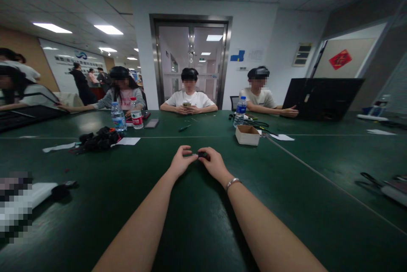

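A small black object (201, 154), too small to name, is between the fingertips of my right hand (216, 164), low over the green table (197, 229). The thumb and curled fingers of that hand close round it, and a silver bracelet is on the wrist. From the other side, my left hand (182, 162) reaches toward it with the thumb tip at its near end. A gap shows between that thumb and the bent fingers. A small greyish bit beside the thumb tip is too small to make out.
Beyond my hands stand a small open box (247, 136), a blue-capped bottle (241, 113) and a dark screwdriver-like tool (184, 128). Leftward are a black bundle (100, 138) and two more bottles (118, 118). A large monitor (321, 98) stands right. Several people sit opposite.
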Tool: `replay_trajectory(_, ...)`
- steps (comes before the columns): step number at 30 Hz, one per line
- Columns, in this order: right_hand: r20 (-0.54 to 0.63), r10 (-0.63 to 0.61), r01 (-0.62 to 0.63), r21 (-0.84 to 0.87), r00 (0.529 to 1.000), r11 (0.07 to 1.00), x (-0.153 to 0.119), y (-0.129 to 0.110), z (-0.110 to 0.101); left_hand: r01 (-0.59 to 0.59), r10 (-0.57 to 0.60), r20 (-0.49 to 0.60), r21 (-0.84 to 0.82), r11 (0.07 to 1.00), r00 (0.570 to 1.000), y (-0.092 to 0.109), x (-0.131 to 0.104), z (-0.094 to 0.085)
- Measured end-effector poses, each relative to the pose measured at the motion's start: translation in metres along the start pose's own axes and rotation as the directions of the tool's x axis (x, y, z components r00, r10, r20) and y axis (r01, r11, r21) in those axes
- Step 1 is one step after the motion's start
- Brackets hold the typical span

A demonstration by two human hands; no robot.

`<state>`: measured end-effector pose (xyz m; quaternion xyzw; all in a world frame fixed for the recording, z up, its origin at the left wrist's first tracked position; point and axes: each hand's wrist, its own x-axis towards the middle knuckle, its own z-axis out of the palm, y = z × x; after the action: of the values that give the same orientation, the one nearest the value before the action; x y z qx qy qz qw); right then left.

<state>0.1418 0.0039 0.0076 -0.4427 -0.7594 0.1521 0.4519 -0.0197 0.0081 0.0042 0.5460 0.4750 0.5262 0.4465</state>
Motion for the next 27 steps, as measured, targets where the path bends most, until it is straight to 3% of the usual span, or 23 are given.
replay_trajectory(3, 0.004, 0.003, -0.003, -0.006, 1.0, 1.0, -0.0001, 0.0015, 0.0008, 0.13, -0.13, 0.015, 0.032, 0.991, 0.991, 0.0013, 0.0014, 0.002)
replay_trajectory(5, 0.001, -0.005, 0.005, -0.008, 1.0, 1.0, 0.0, 0.0024, 0.001, 0.091, -0.095, 0.054, 0.07, 0.993, 0.994, 0.0017, 0.0012, 0.0021)
replay_trajectory(7, -0.004, -0.005, 0.005, -0.01, 1.0, 1.0, 0.0, 0.0024, 0.0008, -0.016, 0.012, 0.075, 0.048, 0.999, 0.997, 0.002, -0.0003, 0.0007)
replay_trajectory(9, -0.002, 0.005, -0.005, -0.01, 1.0, 1.0, -0.0001, 0.0016, 0.0001, -0.075, 0.075, 0.048, -0.003, 0.997, 0.996, 0.0025, -0.0019, -0.001)
replay_trajectory(12, 0.011, 0.005, -0.004, -0.004, 1.0, 1.0, -0.0004, 0.0003, -0.0004, 0.007, -0.008, -0.01, -0.049, 0.999, 1.0, 0.0029, -0.0024, -0.0009)
replay_trajectory(14, 0.016, -0.003, 0.003, -0.003, 1.0, 1.0, -0.0006, 0.0004, 0.0, 0.059, -0.058, 0.036, -0.037, 0.998, 0.998, 0.0024, -0.0018, 0.0006)
replay_trajectory(17, 0.012, -0.008, 0.008, 0.001, 1.0, 1.0, -0.0005, 0.0013, 0.0007, -0.017, 0.015, 0.114, 0.018, 1.0, 0.993, 0.0006, -0.0012, 0.0015)
replay_trajectory(21, 0.009, 0.005, -0.005, 0.007, 1.0, 1.0, -0.0003, 0.0004, 0.0008, -0.131, 0.125, 0.109, 0.044, 0.99, 0.986, -0.0002, -0.0023, -0.0006)
replay_trajectory(27, 0.013, -0.02, 0.019, 0.007, 1.0, 1.0, 0.0004, -0.0006, 0.0019, -0.019, 0.01, 0.034, 0.266, 0.964, 0.999, 0.0041, -0.005, 0.003)
